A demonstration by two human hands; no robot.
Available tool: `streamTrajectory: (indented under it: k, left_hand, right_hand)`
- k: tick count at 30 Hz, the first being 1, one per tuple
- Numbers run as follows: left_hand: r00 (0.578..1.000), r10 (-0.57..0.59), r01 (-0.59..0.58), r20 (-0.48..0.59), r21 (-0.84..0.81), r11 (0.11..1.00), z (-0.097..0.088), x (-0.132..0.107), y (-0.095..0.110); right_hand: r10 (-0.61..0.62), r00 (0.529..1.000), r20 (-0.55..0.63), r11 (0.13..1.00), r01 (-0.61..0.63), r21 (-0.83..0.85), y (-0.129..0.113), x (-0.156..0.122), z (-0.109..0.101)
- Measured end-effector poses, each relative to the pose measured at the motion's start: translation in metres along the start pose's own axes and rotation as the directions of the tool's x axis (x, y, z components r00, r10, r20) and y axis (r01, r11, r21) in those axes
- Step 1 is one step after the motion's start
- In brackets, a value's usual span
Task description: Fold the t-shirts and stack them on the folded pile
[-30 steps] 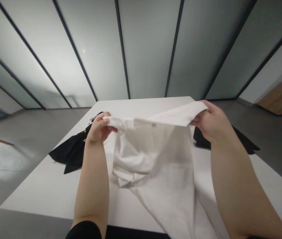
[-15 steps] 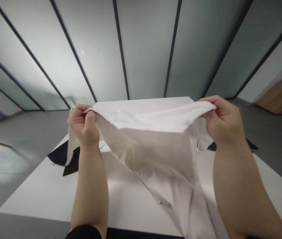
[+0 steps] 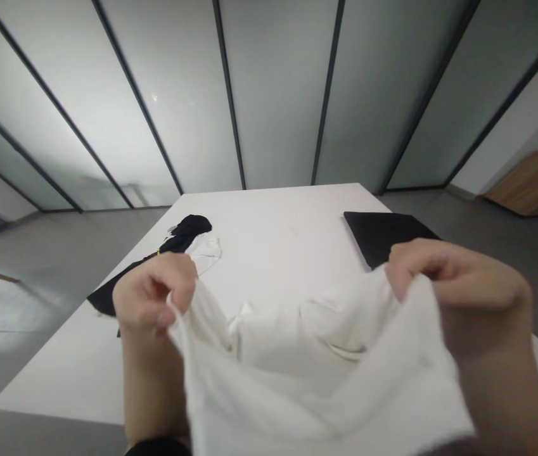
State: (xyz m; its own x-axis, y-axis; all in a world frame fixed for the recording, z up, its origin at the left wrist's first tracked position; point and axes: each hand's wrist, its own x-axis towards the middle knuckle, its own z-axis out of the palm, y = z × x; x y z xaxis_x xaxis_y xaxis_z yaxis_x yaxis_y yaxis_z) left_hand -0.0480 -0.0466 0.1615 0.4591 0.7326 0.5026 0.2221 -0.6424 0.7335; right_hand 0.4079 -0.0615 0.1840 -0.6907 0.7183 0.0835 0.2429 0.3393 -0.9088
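Observation:
Both my hands pull at a white cotton garment (image 3: 297, 367), gathered in loose folds low in the view. My left hand (image 3: 154, 294) pinches its cloth on the left, and my right hand (image 3: 454, 285) grips a fold on the right. Beyond my left hand, a crumpled black garment (image 3: 185, 231) lies on the white table (image 3: 273, 234), with a white patch of cloth (image 3: 205, 250) against it. A flat black piece of cloth (image 3: 383, 234) lies just past my right hand, and its near part is hidden behind that hand.
The white table's far and side edges show, with grey floor (image 3: 50, 247) beyond them. Frosted glass panels (image 3: 278, 95) in dark frames stand behind the table. A wooden cabinet (image 3: 535, 183) stands at the far right.
Both hands have dropped lower and closer to me, and the white garment has bunched up below them. The black pieces on the table now show more fully.

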Motion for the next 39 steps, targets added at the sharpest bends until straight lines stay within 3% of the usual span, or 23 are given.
streamTrajectory:
  k: [1, 2, 3, 4, 5, 6, 7, 9, 13, 15, 17, 19, 21, 23, 25, 27, 30, 35, 37, 39]
  left_hand:
    - [0.998, -0.054, 0.054, -0.030, 0.003, 0.999, 0.002, 0.011, -0.006]
    - [0.986, -0.089, 0.093, -0.140, 0.022, 0.995, 0.006, 0.022, -0.012]
    - [0.952, -0.059, 0.086, -0.299, 0.077, 0.993, 0.010, 0.033, -0.019]
    - [0.920, -0.020, 0.088, -0.392, 0.156, 0.984, 0.014, 0.043, -0.025]
    - [0.906, 0.006, 0.106, -0.423, 0.240, 0.965, 0.019, 0.051, -0.030]
    - [0.901, 0.018, 0.132, -0.434, 0.313, 0.941, 0.024, 0.057, -0.035]
    - [0.906, 0.013, 0.161, -0.423, 0.373, 0.914, 0.028, 0.061, -0.037]
    - [0.929, -0.039, 0.215, -0.368, 0.453, 0.865, 0.037, 0.064, -0.037]
    - [0.954, -0.136, 0.262, -0.268, 0.521, 0.813, 0.056, 0.064, -0.026]
    - [0.958, -0.189, 0.278, -0.214, 0.543, 0.792, 0.066, 0.067, -0.027]
    - [0.943, -0.314, 0.320, -0.113, 0.571, 0.756, 0.078, 0.071, -0.038]
    - [0.864, -0.503, 0.390, 0.012, 0.617, 0.684, 0.090, 0.074, -0.057]
    - [0.720, -0.687, 0.453, 0.097, 0.685, 0.571, 0.104, 0.074, -0.079]
    - [0.589, -0.793, 0.469, 0.156, 0.732, 0.493, 0.118, 0.072, -0.100]
    - [0.533, -0.835, 0.469, 0.133, 0.776, 0.423, 0.130, 0.069, -0.118]
    - [0.554, -0.830, 0.458, 0.072, 0.806, 0.375, 0.138, 0.064, -0.133]
    - [0.617, -0.787, 0.473, -0.014, 0.805, 0.357, 0.141, 0.057, -0.151]
    - [0.717, -0.678, 0.533, -0.162, 0.755, 0.383, 0.125, 0.046, -0.173]
    - [0.718, -0.655, 0.575, -0.237, 0.732, 0.366, 0.117, 0.042, -0.177]
    - [0.682, -0.644, 0.637, -0.346, 0.715, 0.290, 0.111, 0.039, -0.178]
  right_hand:
    - [0.012, 0.992, -0.127, 0.999, -0.016, -0.029, 0.008, 0.010, 0.000]
    - [-0.014, 0.951, -0.310, 0.997, -0.010, -0.076, 0.017, 0.022, 0.000]
    - [-0.109, 0.861, -0.497, 0.988, 0.038, -0.150, 0.027, 0.035, 0.001]
    - [-0.227, 0.762, -0.606, 0.960, 0.071, -0.271, 0.036, 0.047, 0.002]
    - [-0.295, 0.721, -0.627, 0.921, 0.041, -0.387, 0.044, 0.059, 0.004]
    - [-0.338, 0.709, -0.619, 0.887, 0.020, -0.462, 0.050, 0.068, 0.006]
    - [-0.362, 0.725, -0.586, 0.861, 0.018, -0.509, 0.055, 0.075, 0.009]
    - [-0.339, 0.806, -0.486, 0.843, 0.031, -0.537, 0.058, 0.082, 0.015]
    - [-0.122, 0.943, -0.309, 0.886, -0.037, -0.463, 0.058, 0.087, 0.029]
    - [0.028, 0.970, -0.240, 0.890, -0.133, -0.436, 0.064, 0.092, 0.033]
    - [0.192, 0.967, -0.166, 0.855, -0.248, -0.456, 0.077, 0.097, 0.037]
    - [0.383, 0.918, -0.102, 0.766, -0.377, -0.521, 0.094, 0.103, 0.039]
    - [0.545, 0.835, -0.071, 0.650, -0.475, -0.593, 0.113, 0.108, 0.041]
    - [0.596, 0.799, -0.080, 0.587, -0.501, -0.636, 0.130, 0.112, 0.043]
    - [0.575, 0.811, -0.108, 0.576, -0.495, -0.650, 0.141, 0.116, 0.044]
    - [0.569, 0.814, -0.120, 0.570, -0.495, -0.655, 0.149, 0.119, 0.045]
    - [0.570, 0.816, -0.097, 0.571, -0.478, -0.667, 0.158, 0.122, 0.048]
    - [0.550, 0.817, -0.174, 0.561, -0.516, -0.647, 0.178, 0.124, 0.057]
    - [0.507, 0.838, -0.204, 0.576, -0.505, -0.643, 0.186, 0.124, 0.057]
    - [0.458, 0.857, -0.237, 0.581, -0.490, -0.649, 0.192, 0.124, 0.056]
